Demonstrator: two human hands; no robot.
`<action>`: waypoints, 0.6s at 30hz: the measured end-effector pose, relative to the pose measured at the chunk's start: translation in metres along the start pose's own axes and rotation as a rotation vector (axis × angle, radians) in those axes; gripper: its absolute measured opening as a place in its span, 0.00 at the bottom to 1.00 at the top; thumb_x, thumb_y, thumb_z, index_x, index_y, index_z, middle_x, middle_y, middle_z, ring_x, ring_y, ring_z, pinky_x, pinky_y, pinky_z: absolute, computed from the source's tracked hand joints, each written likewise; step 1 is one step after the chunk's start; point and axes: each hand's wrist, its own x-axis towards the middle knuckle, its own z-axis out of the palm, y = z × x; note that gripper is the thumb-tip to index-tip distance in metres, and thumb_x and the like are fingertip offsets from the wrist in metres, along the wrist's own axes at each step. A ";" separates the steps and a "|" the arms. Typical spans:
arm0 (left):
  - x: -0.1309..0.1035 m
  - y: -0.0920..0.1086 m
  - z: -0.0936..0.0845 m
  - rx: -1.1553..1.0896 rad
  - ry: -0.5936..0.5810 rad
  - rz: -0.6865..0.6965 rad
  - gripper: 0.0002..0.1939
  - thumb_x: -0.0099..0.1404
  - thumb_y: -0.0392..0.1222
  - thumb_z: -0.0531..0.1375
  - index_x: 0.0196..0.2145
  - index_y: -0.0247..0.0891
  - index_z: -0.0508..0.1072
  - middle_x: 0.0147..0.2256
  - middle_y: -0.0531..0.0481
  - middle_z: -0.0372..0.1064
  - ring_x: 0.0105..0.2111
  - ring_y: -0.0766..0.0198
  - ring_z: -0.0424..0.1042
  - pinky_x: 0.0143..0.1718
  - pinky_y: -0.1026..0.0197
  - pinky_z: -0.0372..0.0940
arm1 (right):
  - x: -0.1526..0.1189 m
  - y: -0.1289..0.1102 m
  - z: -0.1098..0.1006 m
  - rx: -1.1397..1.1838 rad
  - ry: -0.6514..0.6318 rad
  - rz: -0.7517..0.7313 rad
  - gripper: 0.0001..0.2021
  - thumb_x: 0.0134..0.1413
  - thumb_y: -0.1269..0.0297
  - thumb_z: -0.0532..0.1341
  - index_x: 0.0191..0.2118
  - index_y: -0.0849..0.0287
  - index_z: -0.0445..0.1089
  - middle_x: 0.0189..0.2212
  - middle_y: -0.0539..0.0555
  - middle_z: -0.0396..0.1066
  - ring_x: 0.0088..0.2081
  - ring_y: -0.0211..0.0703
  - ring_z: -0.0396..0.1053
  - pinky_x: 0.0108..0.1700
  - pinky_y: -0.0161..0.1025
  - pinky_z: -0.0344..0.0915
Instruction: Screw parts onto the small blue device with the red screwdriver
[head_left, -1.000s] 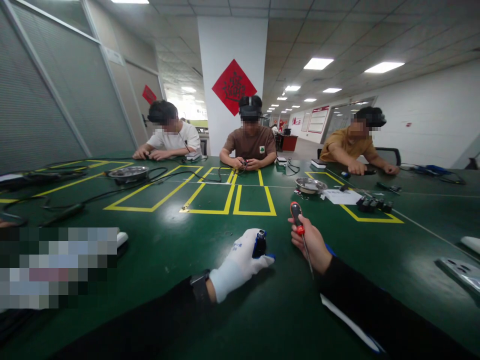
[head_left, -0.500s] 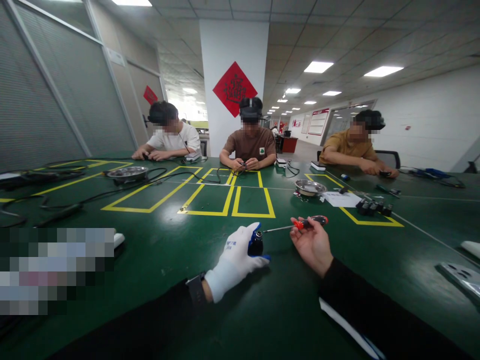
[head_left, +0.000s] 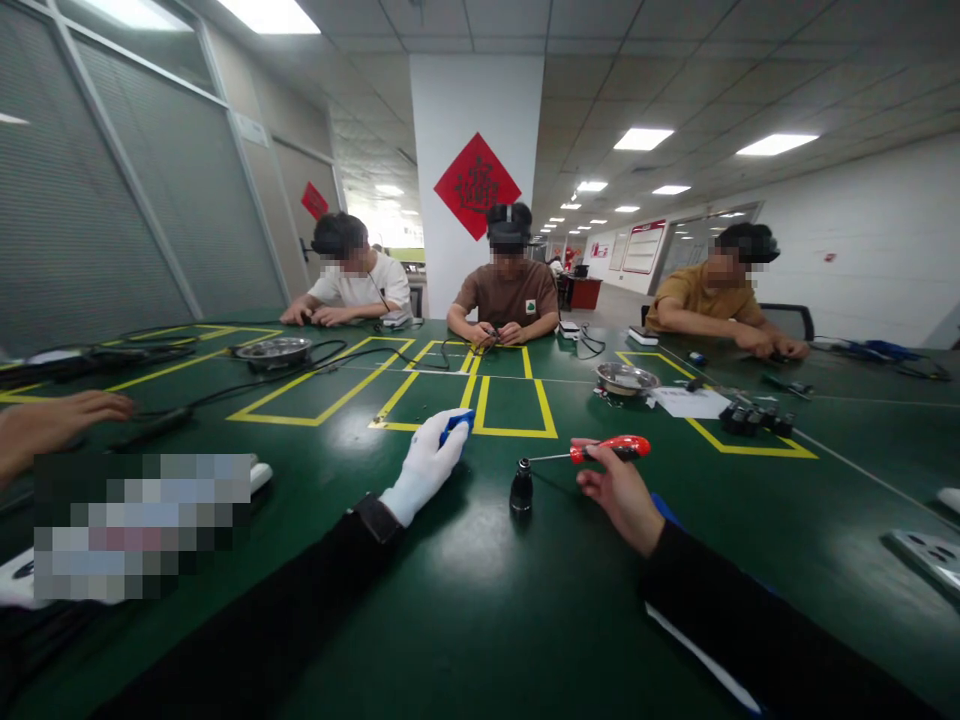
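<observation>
My left hand [head_left: 431, 462], in a white glove with blue fingertips, is over the table to the left of a small black cylindrical part [head_left: 521, 488]. Its fingers are drawn together, and I cannot make out anything between them. The black part stands upright on the green table, apart from the glove. My right hand [head_left: 619, 492] is bare and grips a red and black screwdriver [head_left: 611, 449]. The screwdriver's shaft points left, its tip at the top of the black part.
Steel bowls [head_left: 627, 379] [head_left: 274, 350], a white paper [head_left: 686, 402], black parts [head_left: 754, 415] and cables lie farther back. Three people sit across the table. Another person's hand [head_left: 75, 415] reaches in at the left. A phone [head_left: 926, 560] lies at the right.
My left hand has let go of the black part and moved left and slightly up. The black part now stands alone. Another person's hand has come in at the left.
</observation>
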 end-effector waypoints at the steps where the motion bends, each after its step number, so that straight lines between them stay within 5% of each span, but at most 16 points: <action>1: 0.003 -0.009 0.000 -0.005 -0.018 -0.099 0.20 0.64 0.49 0.51 0.48 0.36 0.69 0.41 0.45 0.72 0.38 0.59 0.71 0.42 0.56 0.67 | 0.000 0.001 0.000 -0.011 0.000 -0.036 0.12 0.47 0.64 0.64 0.40 0.59 0.72 0.29 0.49 0.70 0.21 0.31 0.65 0.20 0.29 0.60; 5: 0.007 -0.029 0.005 0.046 -0.044 -0.213 0.18 0.62 0.48 0.53 0.46 0.36 0.70 0.33 0.47 0.73 0.30 0.60 0.71 0.35 0.57 0.67 | -0.002 0.003 0.001 0.045 -0.055 -0.102 0.16 0.43 0.69 0.67 0.42 0.59 0.70 0.28 0.49 0.72 0.25 0.32 0.68 0.27 0.30 0.65; 9: 0.009 -0.035 0.001 0.275 0.008 -0.040 0.15 0.63 0.41 0.52 0.45 0.38 0.72 0.42 0.44 0.72 0.44 0.56 0.70 0.50 0.51 0.62 | -0.003 0.001 0.004 0.111 -0.142 0.004 0.16 0.44 0.70 0.67 0.42 0.58 0.68 0.38 0.54 0.75 0.37 0.40 0.74 0.40 0.37 0.69; 13: 0.010 -0.039 -0.001 0.400 -0.110 0.161 0.12 0.60 0.34 0.54 0.39 0.40 0.75 0.45 0.44 0.71 0.48 0.54 0.67 0.56 0.50 0.57 | -0.005 0.000 0.006 0.132 -0.206 0.056 0.13 0.48 0.68 0.65 0.42 0.59 0.67 0.41 0.57 0.75 0.40 0.44 0.75 0.44 0.40 0.69; 18: 0.006 -0.038 0.004 0.357 -0.187 0.120 0.14 0.61 0.36 0.54 0.43 0.39 0.74 0.45 0.43 0.72 0.47 0.54 0.69 0.54 0.51 0.60 | -0.007 0.000 0.006 0.112 -0.300 0.074 0.13 0.52 0.67 0.62 0.44 0.62 0.69 0.41 0.58 0.75 0.40 0.43 0.75 0.45 0.39 0.68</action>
